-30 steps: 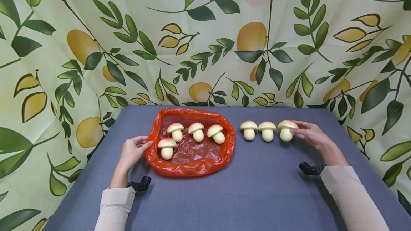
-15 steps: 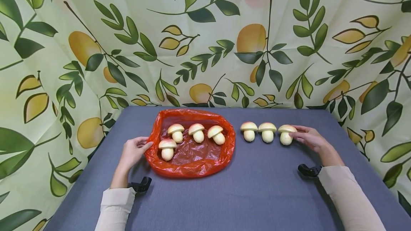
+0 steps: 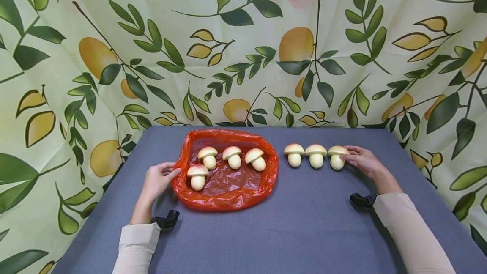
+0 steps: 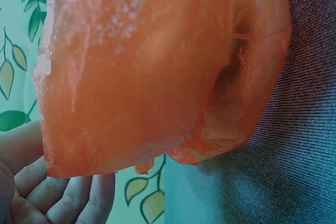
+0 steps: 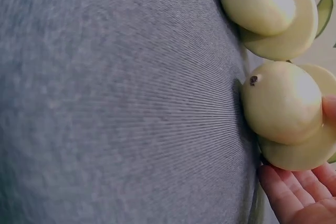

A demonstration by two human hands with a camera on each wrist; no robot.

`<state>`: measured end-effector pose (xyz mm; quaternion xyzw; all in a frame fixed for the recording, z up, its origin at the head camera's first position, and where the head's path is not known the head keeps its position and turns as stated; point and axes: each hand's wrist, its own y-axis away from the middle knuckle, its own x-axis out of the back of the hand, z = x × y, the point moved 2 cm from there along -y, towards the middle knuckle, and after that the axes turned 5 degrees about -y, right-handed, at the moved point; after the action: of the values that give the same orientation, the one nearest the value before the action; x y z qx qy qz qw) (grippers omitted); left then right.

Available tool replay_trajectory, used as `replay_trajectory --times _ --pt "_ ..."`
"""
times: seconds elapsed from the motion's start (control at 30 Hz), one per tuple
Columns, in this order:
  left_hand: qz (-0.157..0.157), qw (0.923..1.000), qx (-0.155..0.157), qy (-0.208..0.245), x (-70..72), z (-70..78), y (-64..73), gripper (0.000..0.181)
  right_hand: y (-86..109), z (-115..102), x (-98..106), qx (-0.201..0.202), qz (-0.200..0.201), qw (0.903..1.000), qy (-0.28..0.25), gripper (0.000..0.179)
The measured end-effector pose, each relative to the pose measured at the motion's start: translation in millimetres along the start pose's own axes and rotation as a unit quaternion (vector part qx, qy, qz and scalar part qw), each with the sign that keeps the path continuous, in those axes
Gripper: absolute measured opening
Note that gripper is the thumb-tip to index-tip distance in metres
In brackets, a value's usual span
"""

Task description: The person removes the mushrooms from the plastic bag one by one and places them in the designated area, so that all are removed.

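My left hand [image 3: 156,181] pinches the left rim of a red plastic bag [image 3: 228,203] that lies with its mouth spread wide. Several cream-coloured toy mushrooms, one at the front left [image 3: 197,181], sit inside it. In the left wrist view, the bag's wall [image 4: 131,93] passes between thumb and fingers. To the right of the bag, 3 more mushrooms stand in a row. The thumb and fingers of my right hand [image 3: 367,166] hold the rightmost mushroom [image 3: 337,162] by its right side, on the table. Its neighbour [image 3: 316,160] is close beside it; the leftmost one [image 3: 294,160] is nearest the bag.
A grey cloth [image 3: 266,240] covers the table. Behind it and along the sides hangs a curtain [image 3: 243,33] printed with leaves and fruit. Black wrist mounts [image 3: 167,219] sit by both cuffs.
The rightmost mushroom has shifted slightly left with my right hand, closer to its neighbour. My left hand and the bag have stayed where they were.
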<state>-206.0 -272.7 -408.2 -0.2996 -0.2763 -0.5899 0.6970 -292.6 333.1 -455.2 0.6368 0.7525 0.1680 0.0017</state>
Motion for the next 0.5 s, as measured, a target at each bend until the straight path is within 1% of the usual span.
replay_trajectory --times 0.07,0.13,0.27,0.37,0.5 --pt "-0.001 1.0000 0.001 0.001 0.1 0.0 0.0 0.034 0.4 -0.8 -1.2 0.001 0.005 1.0000 -0.001 0.077" --pt "-0.001 1.0000 0.001 0.000 0.1 -0.1 -0.1 0.034 1.3 -1.0 -2.8 -0.001 0.009 0.9999 0.014 0.078" --pt "-0.001 1.0000 0.000 -0.002 -0.2 -1.0 -0.4 0.034 3.1 -0.7 -5.2 -0.002 0.019 0.9967 0.079 0.081" --pt "0.000 1.0000 0.000 -0.002 -0.2 -1.5 -0.6 0.034 3.4 -0.5 -6.7 -0.001 0.028 0.9935 0.110 0.082" --pt "0.002 1.0000 -0.001 -0.003 -0.1 -1.5 -0.8 0.033 3.4 -1.0 -7.1 0.001 0.034 0.9938 0.106 0.082"
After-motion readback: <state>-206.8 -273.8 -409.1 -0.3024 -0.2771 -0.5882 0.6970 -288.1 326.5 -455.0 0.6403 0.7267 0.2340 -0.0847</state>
